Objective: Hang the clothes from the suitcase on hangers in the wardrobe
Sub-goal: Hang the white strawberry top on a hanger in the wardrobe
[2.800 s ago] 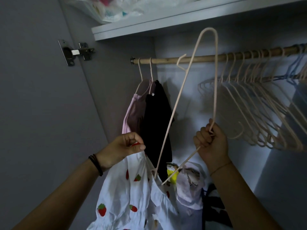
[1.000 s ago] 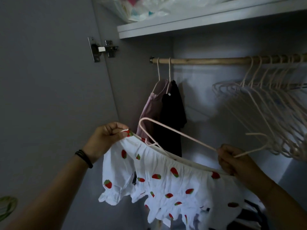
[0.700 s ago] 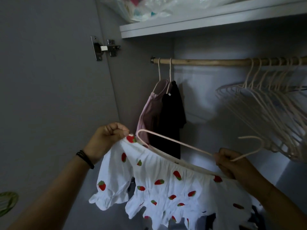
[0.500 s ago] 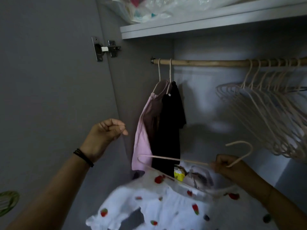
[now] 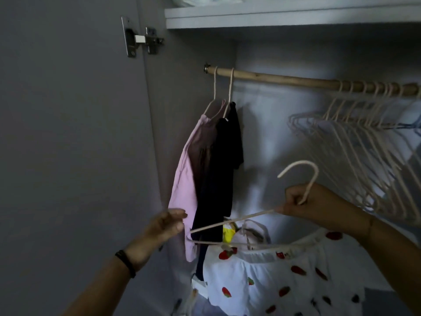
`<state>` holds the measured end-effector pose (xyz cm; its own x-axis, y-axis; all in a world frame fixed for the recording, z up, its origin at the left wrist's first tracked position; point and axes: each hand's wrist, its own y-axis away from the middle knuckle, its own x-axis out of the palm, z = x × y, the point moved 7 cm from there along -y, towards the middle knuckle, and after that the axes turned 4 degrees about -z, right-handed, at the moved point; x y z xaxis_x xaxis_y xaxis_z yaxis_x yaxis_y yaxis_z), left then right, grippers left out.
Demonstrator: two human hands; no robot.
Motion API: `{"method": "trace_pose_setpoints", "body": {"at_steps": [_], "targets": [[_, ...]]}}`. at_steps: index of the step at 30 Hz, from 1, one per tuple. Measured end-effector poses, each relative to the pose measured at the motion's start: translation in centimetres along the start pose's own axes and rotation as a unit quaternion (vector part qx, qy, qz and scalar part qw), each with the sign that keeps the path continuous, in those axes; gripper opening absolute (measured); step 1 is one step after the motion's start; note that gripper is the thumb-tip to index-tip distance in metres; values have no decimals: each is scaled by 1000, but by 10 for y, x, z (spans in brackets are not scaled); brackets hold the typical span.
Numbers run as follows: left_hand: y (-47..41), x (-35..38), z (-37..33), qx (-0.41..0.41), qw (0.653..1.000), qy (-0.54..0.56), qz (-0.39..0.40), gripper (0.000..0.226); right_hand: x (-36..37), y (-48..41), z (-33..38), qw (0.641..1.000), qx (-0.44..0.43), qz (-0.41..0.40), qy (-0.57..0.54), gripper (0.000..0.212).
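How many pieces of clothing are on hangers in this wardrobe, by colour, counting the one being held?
Pink garment: 1
Black garment: 1
White strawberry-print garment, on the held hanger: 1
Total: 3

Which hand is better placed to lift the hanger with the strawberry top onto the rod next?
Right. The right hand grips the hanger just under its hook, below a bare stretch of rod. The left hand is open, only near the hanger's far tip.
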<state>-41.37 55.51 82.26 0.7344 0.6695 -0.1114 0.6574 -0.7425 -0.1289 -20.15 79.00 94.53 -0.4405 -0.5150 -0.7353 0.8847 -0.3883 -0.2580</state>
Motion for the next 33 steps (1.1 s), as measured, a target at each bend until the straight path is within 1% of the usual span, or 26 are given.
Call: {"method": "trace_pose_setpoints", "body": {"at_steps": [1, 2, 3, 5, 7, 9, 11, 13, 16, 19, 22, 26, 28, 30, 33], "targets": [[4, 10, 8, -8, 999, 5, 30, 72, -7, -1, 6, 1000, -1, -6, -10, 42], [8, 20, 14, -18, 998, 15, 60, 73, -14, -1, 12, 1000, 0, -16, -24, 40], [10, 30, 18, -32, 996, 33, 83, 70, -21, -1, 17, 999, 0, -26, -38, 37], [12, 45, 20, -55, 991, 63, 104, 54, -31, 1, 23, 997, 4, -40, -61, 35], [7, 50, 13, -42, 996, 30, 76, 34, -37, 2, 22, 996, 13, -50, -76, 35], [1, 46, 1, -19, 999, 2, 28, 31, -40, 4, 15, 994, 33, -57, -88, 35], [-3, 39, -11, -1, 1000, 14, -16, 26, -42, 7, 9, 992, 58, -61, -93, 34], [-6, 34, -19, 7, 999, 29, -37, 22, -41, 11, 4, 991, 75, -60, -97, 33], [-9, 25, -25, 7, 998, 32, -59, 22, -37, 19, -2, 988, 99, -49, -105, 35], [-13, 10, -27, -14, 993, 71, -94, 21, -33, 27, -8, 986, 113, -52, -108, 37], [-16, -5, -31, -20, 988, 108, -109, 26, -31, 34, -16, 983, 129, -56, -114, 37], [-19, -14, -35, -10, 988, 109, -107, 35, -29, 39, -29, 976, 160, -55, -140, 38], [-20, -20, -37, -4, 987, 109, -118, 39, -30, 39, -35, 973, 170, -62, -142, 39], [-21, -24, -40, -2, 986, 110, -126, 41, -29, 40, -37, 975, 168, -59, -134, 39], [-22, -19, -52, 3, 989, 102, -111, 38, -22, 38, -31, 984, 137, -27, -110, 38]]}}
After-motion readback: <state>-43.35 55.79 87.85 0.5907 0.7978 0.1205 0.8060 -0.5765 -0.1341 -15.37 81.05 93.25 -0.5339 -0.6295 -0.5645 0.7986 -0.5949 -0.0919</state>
